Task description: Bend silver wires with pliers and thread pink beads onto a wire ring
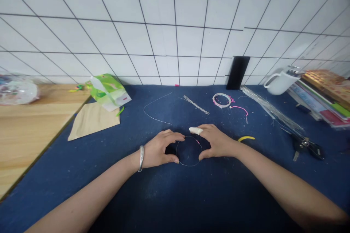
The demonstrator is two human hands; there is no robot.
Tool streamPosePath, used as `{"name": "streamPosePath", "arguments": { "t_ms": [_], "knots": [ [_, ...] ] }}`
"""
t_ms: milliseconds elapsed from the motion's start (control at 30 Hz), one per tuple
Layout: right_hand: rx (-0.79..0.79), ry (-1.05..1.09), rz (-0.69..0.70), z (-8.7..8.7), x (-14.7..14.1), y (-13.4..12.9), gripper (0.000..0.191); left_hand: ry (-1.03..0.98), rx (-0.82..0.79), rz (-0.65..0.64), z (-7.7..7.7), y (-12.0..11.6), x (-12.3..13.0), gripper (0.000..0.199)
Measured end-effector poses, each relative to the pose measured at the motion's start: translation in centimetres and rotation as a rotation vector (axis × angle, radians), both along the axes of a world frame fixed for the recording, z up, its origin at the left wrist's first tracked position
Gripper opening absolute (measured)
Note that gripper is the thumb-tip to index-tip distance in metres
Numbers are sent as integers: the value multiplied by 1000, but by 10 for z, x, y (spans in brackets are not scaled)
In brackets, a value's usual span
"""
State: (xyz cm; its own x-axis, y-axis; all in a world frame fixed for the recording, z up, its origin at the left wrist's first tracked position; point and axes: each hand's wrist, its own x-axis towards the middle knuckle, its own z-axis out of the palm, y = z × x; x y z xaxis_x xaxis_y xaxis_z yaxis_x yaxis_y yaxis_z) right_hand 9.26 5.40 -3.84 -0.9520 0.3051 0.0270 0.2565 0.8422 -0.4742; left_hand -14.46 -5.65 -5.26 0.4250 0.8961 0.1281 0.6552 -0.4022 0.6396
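A thin wire ring [189, 166] lies low over the blue tabletop between my two hands, with a small pink piece [198, 142] on its upper right. My left hand [161, 148], a silver bracelet [141, 158] at its wrist, holds the left side of the ring between curved fingers and thumb. On the right side, my right hand [216, 140] grips it the same way; one finger wears a white finger cover [195, 130]. Behind them lie a bent wire [144, 110], a bundle of short wires [196, 105] and a whitish coil [213, 99] with pink beads and cord.
A black upright slab [237, 72] leans on the tiled wall. To the right are long wires [269, 106], tools and keys [296, 155], a white mug [281, 82] and stacked books [325, 98]. Left are a green packet [106, 87], brown paper [93, 120] and a wooden board [32, 127].
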Motion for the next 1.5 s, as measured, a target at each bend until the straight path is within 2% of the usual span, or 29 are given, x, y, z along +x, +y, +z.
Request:
{"name": "streamPosePath", "arguments": {
  "t_ms": [200,333,567,900,1233,1400,1500],
  "knots": [
    [-58,-31,35,10,4,0,92,-79,-42,51,2,-3,-3,60],
    [-52,-28,67,13,4,-4,99,-110,-69,137,0,-3,-8,40],
    [70,24,15,4,-1,-7,95,-101,-50,95,2,-2,-9,25],
    [143,22,-16,2,-1,-4,80,-118,-99,80,7,-1,-6,19],
    [114,31,2,0,0,-2,71,-113,-90,96,9,-2,1,11],
    [73,86,-24,2,2,-4,65,-114,-57,234,0,-1,6,15],
    [73,86,-59,2,1,-7,44,-26,-28,291,-1,0,11,17]
  ]
}}
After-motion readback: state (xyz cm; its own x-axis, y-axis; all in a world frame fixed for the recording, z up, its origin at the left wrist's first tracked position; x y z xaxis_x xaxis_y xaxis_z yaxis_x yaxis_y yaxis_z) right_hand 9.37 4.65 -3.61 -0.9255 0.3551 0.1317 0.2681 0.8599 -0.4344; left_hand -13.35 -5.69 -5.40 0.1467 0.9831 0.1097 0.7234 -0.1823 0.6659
